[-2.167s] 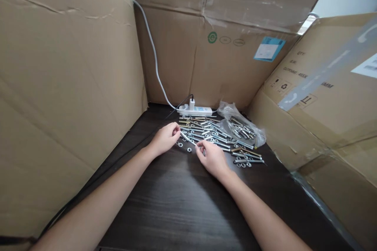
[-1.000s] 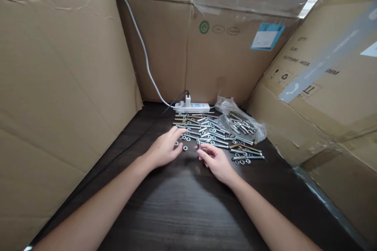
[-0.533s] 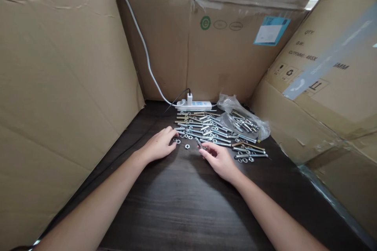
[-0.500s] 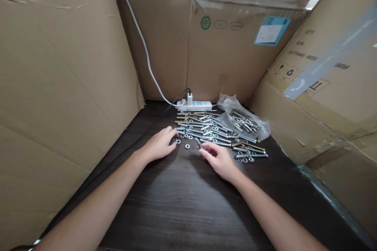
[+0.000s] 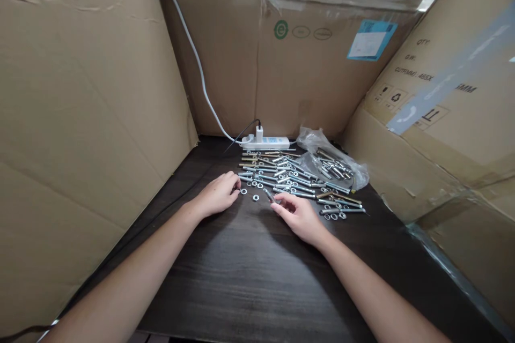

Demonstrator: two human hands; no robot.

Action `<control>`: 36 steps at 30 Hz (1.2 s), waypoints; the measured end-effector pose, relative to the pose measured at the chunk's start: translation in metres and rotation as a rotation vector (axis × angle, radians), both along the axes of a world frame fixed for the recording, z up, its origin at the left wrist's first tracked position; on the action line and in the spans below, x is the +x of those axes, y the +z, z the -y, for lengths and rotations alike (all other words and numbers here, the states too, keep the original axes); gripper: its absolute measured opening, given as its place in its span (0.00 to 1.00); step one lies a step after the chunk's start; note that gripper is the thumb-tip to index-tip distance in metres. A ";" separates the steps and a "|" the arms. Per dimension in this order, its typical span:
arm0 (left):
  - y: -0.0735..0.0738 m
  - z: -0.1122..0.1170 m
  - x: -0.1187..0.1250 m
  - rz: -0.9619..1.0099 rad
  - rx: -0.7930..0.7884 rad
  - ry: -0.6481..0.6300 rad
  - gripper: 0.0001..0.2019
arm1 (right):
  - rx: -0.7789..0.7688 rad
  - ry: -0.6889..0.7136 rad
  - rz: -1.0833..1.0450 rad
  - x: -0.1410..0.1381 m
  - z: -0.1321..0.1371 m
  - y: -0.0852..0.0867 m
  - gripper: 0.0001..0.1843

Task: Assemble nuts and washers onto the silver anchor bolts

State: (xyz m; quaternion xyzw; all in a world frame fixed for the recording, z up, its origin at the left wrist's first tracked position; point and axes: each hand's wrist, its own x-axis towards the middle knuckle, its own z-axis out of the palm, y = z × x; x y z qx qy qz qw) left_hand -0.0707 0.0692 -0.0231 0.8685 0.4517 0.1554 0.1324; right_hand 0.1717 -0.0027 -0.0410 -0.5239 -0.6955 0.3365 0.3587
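Note:
My left hand (image 5: 219, 193) rests at the left end of the hardware, thumb and fingers closed at a small metal ring washer (image 5: 238, 191). A flat washer (image 5: 243, 192) lies just right of its fingertips. My right hand (image 5: 298, 214) pinches a short silver metal bolt (image 5: 268, 194), tilted up to the left; its lower end is hidden by the fingers. Between the hands a hex nut (image 5: 256, 198) lies on the dark table. Beyond them are rows of silver and brass-coloured bolts (image 5: 301, 188) with loose nuts and washers among them.
A clear plastic bag (image 5: 358, 172) with more metal pieces lies at the back right. Behind the rows stands a white power strip (image 5: 265, 143) with a plugged-in adapter and cables. Cardboard walls (image 5: 225, 64) enclose the dark table (image 5: 241, 278) at left, back and right.
My left fingers have drawn together at the ring washer. The bolt in my right hand has shifted slightly left. The view has moved a little.

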 end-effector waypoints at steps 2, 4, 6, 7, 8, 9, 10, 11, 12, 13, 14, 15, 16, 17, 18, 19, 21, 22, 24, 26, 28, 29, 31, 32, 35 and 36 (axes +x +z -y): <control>0.001 0.001 0.001 0.011 0.001 -0.001 0.02 | -0.004 0.003 0.003 0.000 0.000 0.001 0.14; 0.002 0.002 0.004 0.023 0.000 -0.011 0.01 | -0.002 0.000 0.005 0.000 0.001 0.001 0.15; 0.005 0.004 0.006 0.039 0.000 -0.025 0.02 | 0.001 -0.003 0.008 0.000 0.001 0.001 0.15; 0.006 0.005 0.008 0.052 0.002 -0.031 0.03 | 0.004 -0.004 0.008 0.000 0.001 0.001 0.14; 0.007 0.006 0.009 0.067 0.006 -0.036 0.03 | 0.003 -0.003 0.008 0.000 0.001 0.000 0.14; 0.008 0.007 0.010 0.081 0.008 -0.043 0.03 | 0.004 -0.003 0.008 0.000 0.001 0.000 0.15; 0.009 0.007 0.011 0.090 0.009 -0.052 0.04 | 0.004 -0.003 0.008 0.000 0.001 0.000 0.15; 0.009 0.007 0.011 0.095 0.006 -0.064 0.04 | 0.004 -0.003 0.009 0.000 0.001 0.000 0.15; 0.009 0.007 0.011 0.094 0.000 -0.076 0.05 | 0.002 0.000 0.011 0.000 0.001 0.000 0.15; 0.008 0.006 0.011 0.088 -0.006 -0.087 0.05 | 0.000 0.001 0.013 0.000 0.001 0.001 0.15; 0.007 0.006 0.011 0.081 -0.012 -0.093 0.05 | -0.001 0.003 0.014 0.000 0.001 0.001 0.15; 0.006 0.005 0.010 0.076 -0.016 -0.096 0.05 | -0.002 0.005 0.016 0.000 0.001 0.001 0.15; 0.005 0.005 0.010 0.073 -0.019 -0.096 0.05 | -0.003 0.007 0.016 0.000 0.001 0.002 0.15; 0.004 0.004 0.010 0.070 -0.021 -0.095 0.05 | -0.002 0.008 0.017 0.000 0.001 0.002 0.15; 0.004 0.004 0.010 0.068 -0.024 -0.093 0.05 | -0.001 0.010 0.018 0.000 0.001 0.002 0.15; 0.003 0.004 0.010 0.065 -0.027 -0.091 0.04 | -0.002 0.010 0.020 0.000 0.001 0.002 0.15; 0.002 0.004 0.010 0.061 -0.031 -0.082 0.04 | -0.003 0.011 0.023 0.000 0.001 0.001 0.14; 0.002 0.004 0.010 0.059 -0.032 -0.076 0.04 | -0.003 0.011 0.023 0.000 0.001 0.001 0.14; 0.001 0.004 0.010 0.057 -0.033 -0.060 0.05 | -0.003 0.012 0.023 0.000 0.001 0.002 0.14; 0.001 0.004 0.010 0.055 -0.034 -0.049 0.05 | -0.005 0.011 0.025 0.000 0.002 0.003 0.14; 0.002 0.005 0.010 0.052 -0.035 -0.047 0.06 | -0.006 0.009 0.029 -0.001 0.002 0.004 0.14; 0.002 0.005 0.010 0.049 -0.035 -0.049 0.06 | -0.006 0.009 0.030 -0.001 0.002 0.004 0.14; 0.002 0.005 0.010 0.049 -0.033 -0.054 0.07 | -0.006 0.009 0.028 -0.001 0.001 0.004 0.15; 0.002 0.005 0.010 0.051 -0.033 -0.057 0.07 | -0.006 0.008 0.027 -0.001 0.001 0.004 0.15; 0.000 0.004 0.009 0.062 -0.038 -0.062 0.07 | -0.008 0.008 0.026 0.000 0.001 0.003 0.15; 0.000 0.003 0.009 0.065 -0.040 -0.062 0.06 | -0.007 0.007 0.027 0.000 0.001 0.003 0.15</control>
